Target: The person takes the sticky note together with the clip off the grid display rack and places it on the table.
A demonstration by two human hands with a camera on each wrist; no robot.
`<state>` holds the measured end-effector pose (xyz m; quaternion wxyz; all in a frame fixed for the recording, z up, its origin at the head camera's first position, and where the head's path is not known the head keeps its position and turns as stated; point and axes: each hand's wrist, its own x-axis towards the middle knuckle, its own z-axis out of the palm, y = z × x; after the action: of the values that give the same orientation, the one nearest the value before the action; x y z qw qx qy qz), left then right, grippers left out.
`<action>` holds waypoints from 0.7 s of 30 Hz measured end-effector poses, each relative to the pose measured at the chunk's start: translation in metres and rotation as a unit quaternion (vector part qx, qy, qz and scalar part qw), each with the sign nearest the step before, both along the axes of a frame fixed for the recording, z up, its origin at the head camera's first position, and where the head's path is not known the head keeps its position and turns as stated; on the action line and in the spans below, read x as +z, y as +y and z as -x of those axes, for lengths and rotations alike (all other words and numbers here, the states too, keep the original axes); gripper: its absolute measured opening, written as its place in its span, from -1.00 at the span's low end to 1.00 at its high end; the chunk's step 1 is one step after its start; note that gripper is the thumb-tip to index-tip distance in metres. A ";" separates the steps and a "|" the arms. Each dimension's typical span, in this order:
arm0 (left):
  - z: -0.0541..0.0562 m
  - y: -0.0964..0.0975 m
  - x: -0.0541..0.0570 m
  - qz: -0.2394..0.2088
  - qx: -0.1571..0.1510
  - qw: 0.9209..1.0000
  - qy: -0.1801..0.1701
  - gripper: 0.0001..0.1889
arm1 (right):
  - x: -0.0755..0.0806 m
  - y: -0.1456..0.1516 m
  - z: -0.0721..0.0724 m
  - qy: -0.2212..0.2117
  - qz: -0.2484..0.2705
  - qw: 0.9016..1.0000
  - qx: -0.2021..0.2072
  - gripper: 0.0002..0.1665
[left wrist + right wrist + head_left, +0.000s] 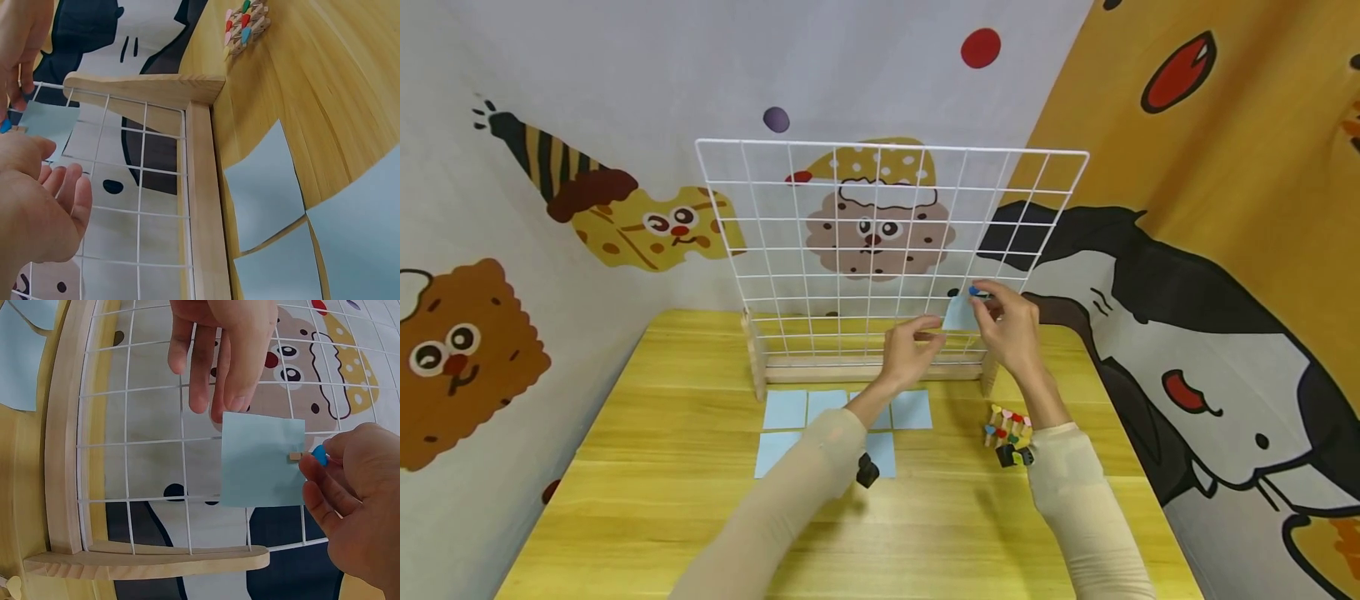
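My right hand (1013, 332) pinches a small wooden clothespin with a blue top (320, 455), held at the edge of a light blue square of paper (262, 464). The paper lies against the lower right part of a white wire grid (891, 147); the clothespin's wooden tip overlaps it. Beside the paper's opposite edge is my left hand (910, 357), its fingers loosely extended. Its thumb tip comes close to a paper corner in the right wrist view; I cannot tell whether it touches. In the left wrist view, the left hand (47, 200) is in front of the grid.
Several blue paper squares (912, 410) lie in rows on the wooden table (647, 500), partly hidden by my left arm. A bunch of clothespins with coloured tops (1006, 425) lies near my right forearm. The grid stands in a wooden base (203, 187), with a cartoon-printed curtain (880, 75) behind.
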<state>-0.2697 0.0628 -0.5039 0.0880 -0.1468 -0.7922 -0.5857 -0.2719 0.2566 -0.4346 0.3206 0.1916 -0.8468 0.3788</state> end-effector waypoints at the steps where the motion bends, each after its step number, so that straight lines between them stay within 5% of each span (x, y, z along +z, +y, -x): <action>1: 0.000 0.001 0.000 -0.003 0.002 1.000 -0.001 -0.67 | 0.000 0.000 0.000 0.001 -0.001 1.000 -0.002 -0.73; 21: 0.007 0.018 0.005 -0.028 0.072 0.997 -0.001 -0.87 | -0.001 -0.007 0.006 0.001 0.052 0.998 -0.030 -0.88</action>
<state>-0.2770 0.0810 -0.4989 0.1336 -0.0860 -0.7842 -0.5998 -0.2776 0.2501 -0.4360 0.3421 0.1495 -0.8309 0.4126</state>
